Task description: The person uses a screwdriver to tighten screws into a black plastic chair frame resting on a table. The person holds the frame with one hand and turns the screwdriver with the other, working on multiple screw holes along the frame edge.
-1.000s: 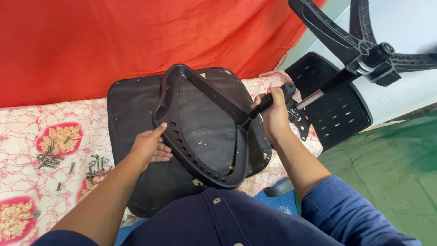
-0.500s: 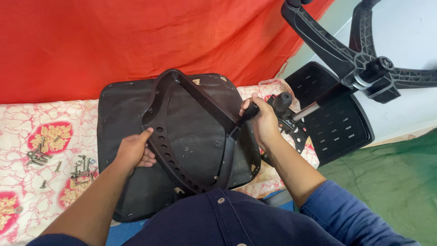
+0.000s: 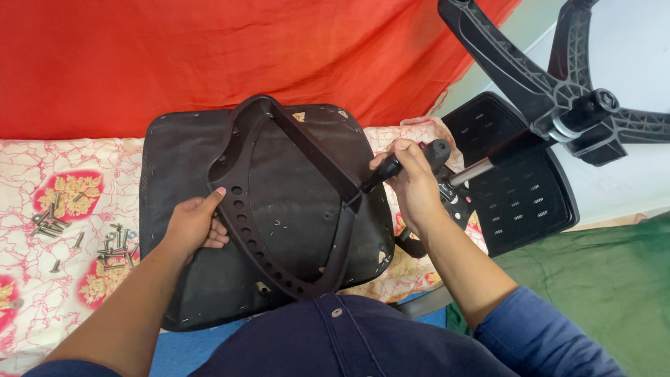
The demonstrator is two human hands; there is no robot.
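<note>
A person works over an upturned black office-chair seat [image 3: 188, 230] lying underside-up on a floral sheet [image 3: 42, 209], with a black plastic frame [image 3: 244, 209] (perforated along its curved edge) resting on the seat's underside. The left hand [image 3: 192, 223] lies flat and spread against the frame's outer left curve, fingers extended, pinning rather than clasping it. The right hand [image 3: 412, 181] is closed around the black handle of a tool [image 3: 405, 160] whose tip meets the frame's crossbar near its right end. A scatter of loose metal screws [image 3: 115, 244] sits on the sheet left of the seat, well apart from both hands. To the right, a perforated black backrest panel [image 3: 523, 188] and a five-spoke chair base [image 3: 558, 91] with its gas cylinder stand tipped beside the bedding, before a red cloth backdrop [image 3: 209, 49]. The seat looks bulky and moderately heavy, its padded side soft but its board stiff; the frame appears rigid, light plastic, best held at its thick outer rim, where the holes offer purchase and the smooth bar might slip
</note>
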